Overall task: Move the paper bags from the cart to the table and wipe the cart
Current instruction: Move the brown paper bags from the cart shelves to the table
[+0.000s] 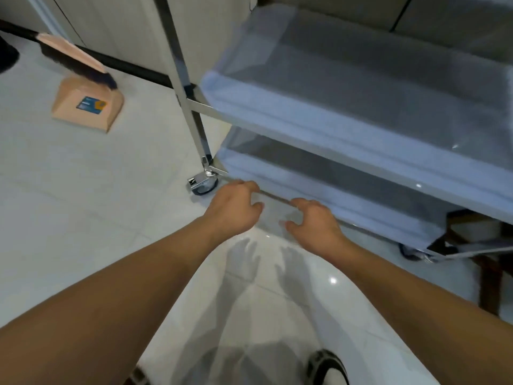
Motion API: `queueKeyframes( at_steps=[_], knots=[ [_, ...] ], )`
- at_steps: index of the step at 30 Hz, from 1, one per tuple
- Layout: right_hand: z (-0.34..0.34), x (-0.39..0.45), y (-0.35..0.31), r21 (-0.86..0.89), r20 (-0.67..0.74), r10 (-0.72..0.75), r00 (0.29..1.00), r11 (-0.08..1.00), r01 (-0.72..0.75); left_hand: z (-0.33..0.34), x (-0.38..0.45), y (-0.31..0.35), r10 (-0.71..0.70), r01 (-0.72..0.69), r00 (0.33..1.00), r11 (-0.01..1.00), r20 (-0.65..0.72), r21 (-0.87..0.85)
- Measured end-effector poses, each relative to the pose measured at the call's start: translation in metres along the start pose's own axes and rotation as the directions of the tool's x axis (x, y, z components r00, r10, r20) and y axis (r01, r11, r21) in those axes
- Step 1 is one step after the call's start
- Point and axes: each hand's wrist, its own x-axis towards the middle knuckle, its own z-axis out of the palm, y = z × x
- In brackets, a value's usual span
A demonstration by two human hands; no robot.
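The cart (347, 134) fills the right side: a chrome frame with two grey shelves wrapped in bluish clear film. Nothing lies on the visible parts of either shelf, and no paper bag or cloth is in view. My left hand (233, 209) hovers low at the front left corner of the bottom shelf, its fingertips at the thin metal rail (277, 198). My right hand (316, 226) is just to its right, below the shelf's front edge. Both hands have loosely curled, parted fingers and hold nothing that I can see.
A caster wheel (204, 184) sits under the cart's front left post. A peach dustpan (87, 105) and a dark-bristled brush (75, 58) lie on the white tiled floor at the left. A dark wooden leg (488, 279) stands at the right. My shoe (327, 368) is at the bottom.
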Motion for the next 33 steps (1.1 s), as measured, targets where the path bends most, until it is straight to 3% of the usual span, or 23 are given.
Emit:
queueKeyframes(
  at_steps=[9, 14, 18, 22, 26, 30, 33],
  knots=[
    [0.057, 0.15, 0.03, -0.114, -0.242, -0.075, 0.967, 0.992, 0.049, 0.089, 0.09, -0.071, 0.089, -0.104, 0.973, 0.993, -0.212, -0.061],
    [0.053, 0.189, 0.016, -0.171, -0.423, -0.192, 0.886, 0.977, 0.13, 0.099, 0.107, -0.089, 0.044, -0.078, 0.966, 0.989, -0.256, -0.123],
    [0.032, 0.208, 0.0, -0.269, -0.562, -0.177, 0.808, 0.963, 0.023, 0.09, 0.125, -0.09, -0.002, -0.052, 0.963, 0.979, -0.268, -0.195],
    [0.017, 0.217, -0.01, -0.116, -0.638, -0.075, 0.766, 0.993, 0.0, 0.085, 0.137, -0.088, -0.035, -0.043, 0.967, 0.953, -0.25, -0.301],
    [0.01, 0.215, -0.008, -0.133, -0.704, -0.084, 0.705, 0.991, -0.015, 0.082, 0.141, -0.086, -0.045, -0.046, 0.973, 0.924, -0.227, -0.379],
    [0.006, 0.212, -0.008, -0.134, -0.719, -0.077, 0.691, 0.99, -0.03, 0.077, 0.142, -0.09, -0.082, -0.03, 0.973, 0.88, -0.215, -0.473],
    [0.004, 0.202, -0.007, -0.248, -0.706, -0.153, 0.692, 0.968, -0.039, 0.074, 0.144, -0.089, -0.124, -0.024, 0.967, 0.827, -0.224, -0.562]
  ],
)
